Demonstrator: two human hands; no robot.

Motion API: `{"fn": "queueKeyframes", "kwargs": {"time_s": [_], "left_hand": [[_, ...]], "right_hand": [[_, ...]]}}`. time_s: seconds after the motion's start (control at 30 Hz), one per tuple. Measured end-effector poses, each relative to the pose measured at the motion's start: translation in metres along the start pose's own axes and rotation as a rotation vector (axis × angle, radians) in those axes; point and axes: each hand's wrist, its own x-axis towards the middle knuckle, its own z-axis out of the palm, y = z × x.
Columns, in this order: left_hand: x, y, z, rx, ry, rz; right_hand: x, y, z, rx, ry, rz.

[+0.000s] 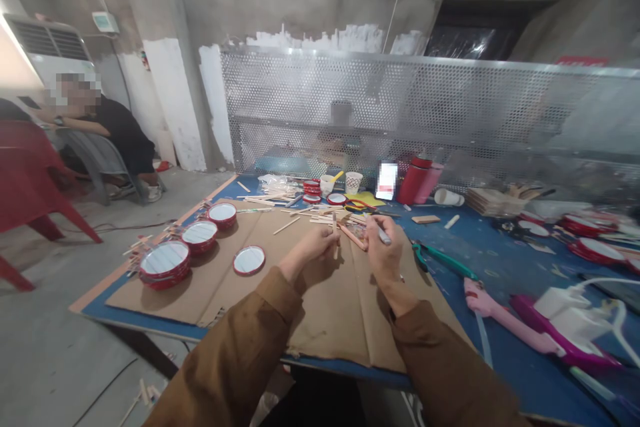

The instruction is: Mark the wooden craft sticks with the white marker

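- wooden stick (335, 223): pinched in your left hand (316, 246), long axis twelve to six
- right hand (385, 255): at the stick's three o'clock, apart, gripping a pale pen-like tool (385, 236); left hand nearer

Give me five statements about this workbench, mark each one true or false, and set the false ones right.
1. The left hand holds a thin wooden stick upright. True.
2. The right hand is empty. False: the right hand holds a small whitish object.
3. The phone stands to the left of the red bottle. True.
4. The lone red-rimmed disc lies to the right of both hands. False: the lone red-rimmed disc lies to their left, on the cardboard.
5. The pink tool lies beyond the cardboard's right edge. True.
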Motion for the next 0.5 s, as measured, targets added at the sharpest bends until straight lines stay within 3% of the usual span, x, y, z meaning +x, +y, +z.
{"fn": "queueKeyframes", "kwargs": {"time_s": [0.13, 0.23, 0.33, 0.4, 0.5], "left_hand": [[-0.002, 0.000, -0.002, 0.020, 0.032, -0.008], [-0.001, -0.001, -0.003, 0.002, 0.031, -0.019], [-0.001, -0.001, -0.002, -0.037, 0.027, -0.016], [-0.001, 0.001, -0.002, -0.051, 0.033, -0.007], [-0.001, 0.002, 0.000, -0.026, 0.044, -0.003]], "right_hand": [[0.012, 0.000, -0.004, 0.141, 0.083, 0.167], [0.021, 0.008, -0.009, 0.150, 0.115, 0.185], [0.035, 0.024, -0.021, 0.014, 0.112, 0.160], [0.044, 0.035, -0.031, -0.180, 0.016, 0.108], [0.051, 0.043, -0.048, -0.581, -0.231, 0.081]]}}
